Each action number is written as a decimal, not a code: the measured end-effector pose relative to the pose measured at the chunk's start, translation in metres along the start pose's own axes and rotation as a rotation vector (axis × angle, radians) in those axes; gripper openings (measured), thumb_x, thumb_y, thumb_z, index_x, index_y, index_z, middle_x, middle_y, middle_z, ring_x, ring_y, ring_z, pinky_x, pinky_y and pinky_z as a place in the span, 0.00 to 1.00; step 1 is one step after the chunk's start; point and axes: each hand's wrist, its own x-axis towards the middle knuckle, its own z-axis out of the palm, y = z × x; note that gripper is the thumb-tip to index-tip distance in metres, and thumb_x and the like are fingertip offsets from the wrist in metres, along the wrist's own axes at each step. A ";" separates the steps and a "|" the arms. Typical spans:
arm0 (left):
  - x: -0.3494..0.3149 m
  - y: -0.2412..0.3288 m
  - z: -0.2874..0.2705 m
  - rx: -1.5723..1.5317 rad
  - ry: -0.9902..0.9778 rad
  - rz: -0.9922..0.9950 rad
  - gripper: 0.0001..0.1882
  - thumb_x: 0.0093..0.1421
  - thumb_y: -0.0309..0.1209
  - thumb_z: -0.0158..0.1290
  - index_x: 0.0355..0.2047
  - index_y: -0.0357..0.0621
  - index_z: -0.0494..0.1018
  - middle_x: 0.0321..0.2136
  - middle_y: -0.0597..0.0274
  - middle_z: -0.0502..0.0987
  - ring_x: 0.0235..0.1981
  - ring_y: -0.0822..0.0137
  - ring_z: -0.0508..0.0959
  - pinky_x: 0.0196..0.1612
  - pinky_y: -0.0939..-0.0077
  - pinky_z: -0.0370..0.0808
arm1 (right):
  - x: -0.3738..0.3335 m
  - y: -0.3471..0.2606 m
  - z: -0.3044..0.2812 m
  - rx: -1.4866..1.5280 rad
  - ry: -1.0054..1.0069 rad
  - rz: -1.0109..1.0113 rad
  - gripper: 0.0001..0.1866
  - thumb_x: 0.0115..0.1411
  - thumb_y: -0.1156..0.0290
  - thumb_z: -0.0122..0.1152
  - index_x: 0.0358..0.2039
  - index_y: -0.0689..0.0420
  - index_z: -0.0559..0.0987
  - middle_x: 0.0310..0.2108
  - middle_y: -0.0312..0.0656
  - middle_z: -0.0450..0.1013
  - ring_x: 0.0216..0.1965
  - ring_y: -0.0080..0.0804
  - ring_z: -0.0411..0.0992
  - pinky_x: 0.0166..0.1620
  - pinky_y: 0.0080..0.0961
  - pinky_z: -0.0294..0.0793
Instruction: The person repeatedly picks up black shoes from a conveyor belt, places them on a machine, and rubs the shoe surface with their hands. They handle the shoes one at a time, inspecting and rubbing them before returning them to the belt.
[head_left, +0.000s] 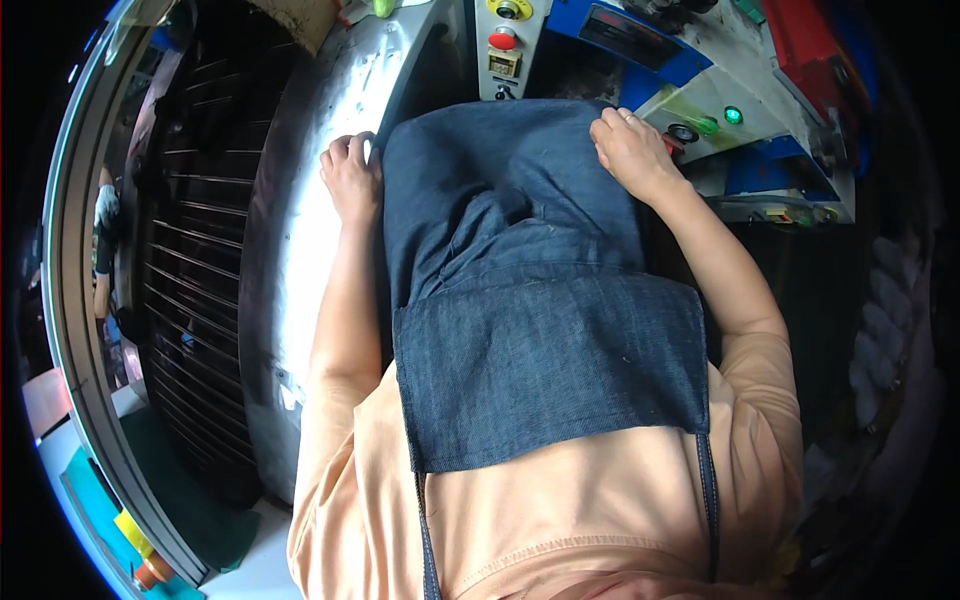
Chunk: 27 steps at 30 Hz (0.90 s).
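dark blue denim apron [515, 210] in the middle of the view, spread over the person's lap and front; bib section lies flatter, nearer the chest, the cloth beyond it creased and bunched in folds. two apron straps [427, 535] run down toward the lower edge, over a peach-coloured shirt [570, 490].

left hand [352, 180] at the far left edge of the apron, just beside or against the cloth; its fingers are bent and slightly apart. cannot tell whether they pinch the fabric. right hand [635, 155] at the far right corner, a ring on one finger; fingers curled close together at the cloth's edge, tips partly hidden, grip not certain.

left of the apron: bright metal surface [318, 230], long and curved by the lens, the left hand over its edge. beyond it, a dark rack of thin parallel rods [200, 280], then a pale frame [75, 300]. past the frame, another person's gloved hand [106, 205], small.

ahead: pale control panel [492, 60] with a red button [503, 39]. ahead-right: blue and pale machine [715, 100], a green light [733, 115] glowing on it. lower left corner: teal sheet [85, 490], with a yellow and orange object [140, 545] near it.
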 end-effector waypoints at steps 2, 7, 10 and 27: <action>0.000 0.000 -0.001 -0.007 -0.022 -0.010 0.14 0.58 0.31 0.59 0.46 0.54 0.78 0.47 0.59 0.74 0.51 0.55 0.71 0.55 0.58 0.67 | 0.000 0.002 -0.001 0.015 -0.034 0.007 0.04 0.56 0.75 0.58 0.31 0.58 0.73 0.35 0.46 0.69 0.42 0.46 0.73 0.44 0.43 0.77; -0.001 -0.001 0.001 -0.021 -0.006 -0.013 0.14 0.58 0.32 0.59 0.46 0.56 0.78 0.46 0.60 0.74 0.51 0.55 0.71 0.54 0.59 0.68 | 0.003 0.010 -0.002 0.107 -0.078 0.030 0.06 0.54 0.74 0.61 0.31 0.58 0.73 0.35 0.46 0.70 0.42 0.47 0.73 0.44 0.43 0.77; -0.001 -0.002 0.002 -0.025 0.003 -0.018 0.14 0.58 0.32 0.60 0.45 0.56 0.78 0.46 0.61 0.74 0.51 0.56 0.71 0.54 0.59 0.68 | 0.010 0.009 -0.002 0.074 0.035 0.094 0.06 0.55 0.74 0.61 0.31 0.57 0.73 0.34 0.46 0.71 0.41 0.47 0.73 0.43 0.43 0.76; -0.001 -0.004 0.003 -0.054 0.020 -0.041 0.15 0.55 0.32 0.62 0.44 0.56 0.79 0.45 0.64 0.76 0.50 0.58 0.72 0.53 0.61 0.69 | 0.042 -0.046 0.039 -0.101 -0.237 -0.169 0.06 0.58 0.73 0.54 0.33 0.57 0.79 0.39 0.45 0.74 0.49 0.45 0.73 0.51 0.41 0.74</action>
